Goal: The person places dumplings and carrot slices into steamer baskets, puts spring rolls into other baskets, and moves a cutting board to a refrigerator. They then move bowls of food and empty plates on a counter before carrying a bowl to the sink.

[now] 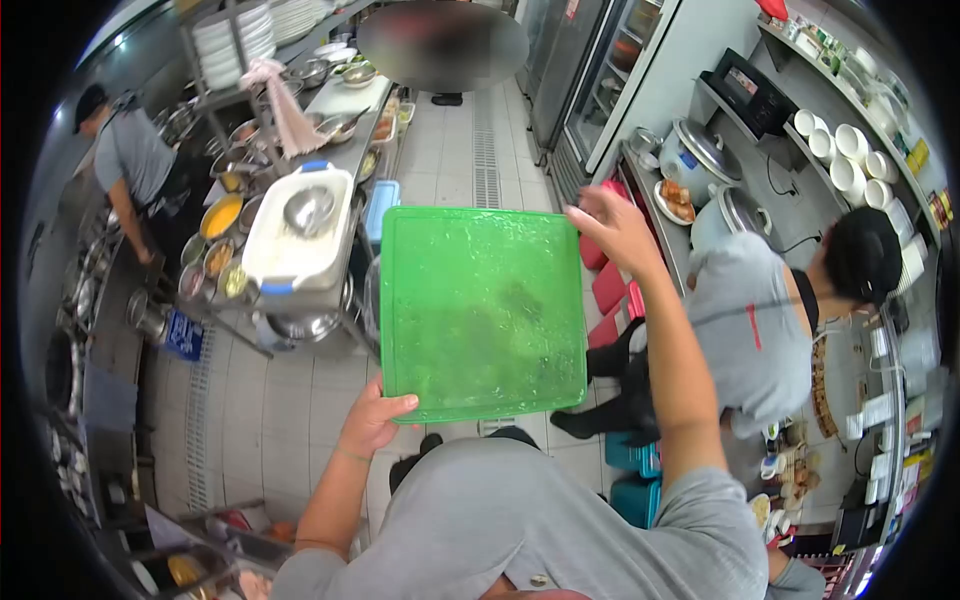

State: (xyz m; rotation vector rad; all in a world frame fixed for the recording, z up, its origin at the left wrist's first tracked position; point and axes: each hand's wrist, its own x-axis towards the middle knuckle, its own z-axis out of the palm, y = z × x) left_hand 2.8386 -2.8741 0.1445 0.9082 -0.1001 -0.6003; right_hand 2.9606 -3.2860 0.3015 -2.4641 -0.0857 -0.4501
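A square green lidded container (480,320) is held in front of my body. Its translucent top is wet, and dark, blurry shapes show dimly through it. My left hand (372,420) is closed on the near left corner, thumb lying over the rim and the other fingers hidden underneath. At the far right corner, my right hand (615,232) has its fingers bent against the edge; part of that grip is hidden.
On the left, a steel counter carries a white tub (300,225) with a metal bowl (309,211) and several sauce pots. A co-worker (750,330) bends close on my right; another person (140,160) works far left. Tiled floor (445,150) runs ahead beside a fridge (610,80).
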